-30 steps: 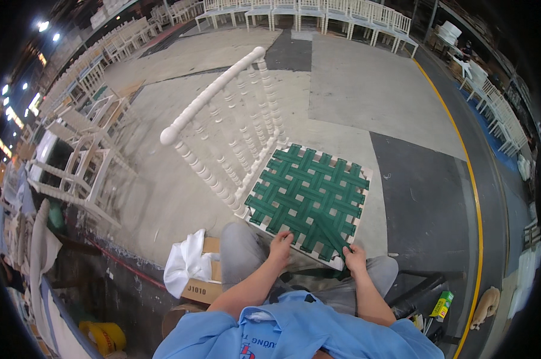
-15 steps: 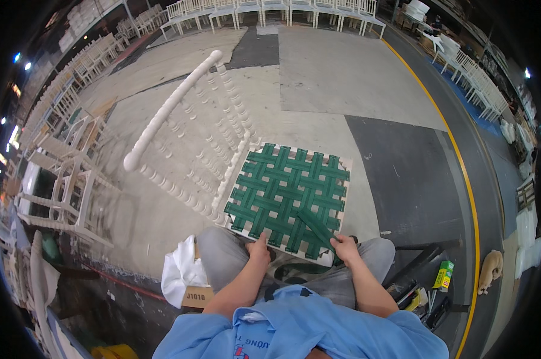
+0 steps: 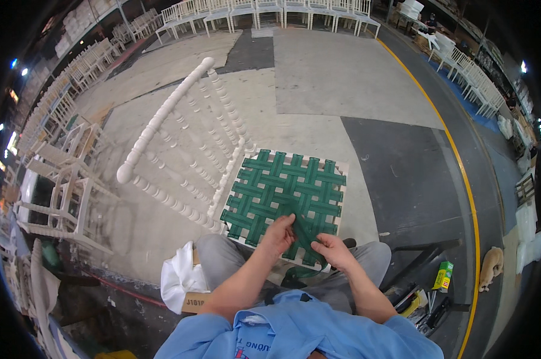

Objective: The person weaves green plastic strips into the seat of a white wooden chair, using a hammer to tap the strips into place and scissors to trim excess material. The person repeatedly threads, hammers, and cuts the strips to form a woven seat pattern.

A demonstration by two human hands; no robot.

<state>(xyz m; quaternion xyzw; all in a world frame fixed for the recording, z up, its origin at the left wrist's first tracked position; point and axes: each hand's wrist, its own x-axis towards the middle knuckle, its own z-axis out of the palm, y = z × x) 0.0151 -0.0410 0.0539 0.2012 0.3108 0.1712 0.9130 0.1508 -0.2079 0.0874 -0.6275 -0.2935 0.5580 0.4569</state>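
Before me stands a white chair with a turned-spindle back [image 3: 163,122] on its left side. Its seat is a woven lattice of green webbing [image 3: 270,185] fixed around a pale frame. A loose green webbing strap [image 3: 306,230] lies slantwise over the near right part of the weave, its tail hanging by the near edge. My left hand [image 3: 278,234] is over the near part of the seat, fingers closed at the strap's upper stretch. Lower down, near the front right corner, my right hand [image 3: 335,251] pinches the same strap between thumb and fingers.
At my left knee is a white cloth [image 3: 181,278] beside a cardboard box [image 3: 195,302]. Tools [image 3: 429,305] and a green-yellow box [image 3: 443,276] lie to the right. White chairs [image 3: 73,197] stand at left, with more rows [image 3: 264,15] along the far side.
My left hand has moved from the seat's near edge up and right to the loose strap. My right hand has shifted slightly left, still on the strap. The view has shifted slightly.
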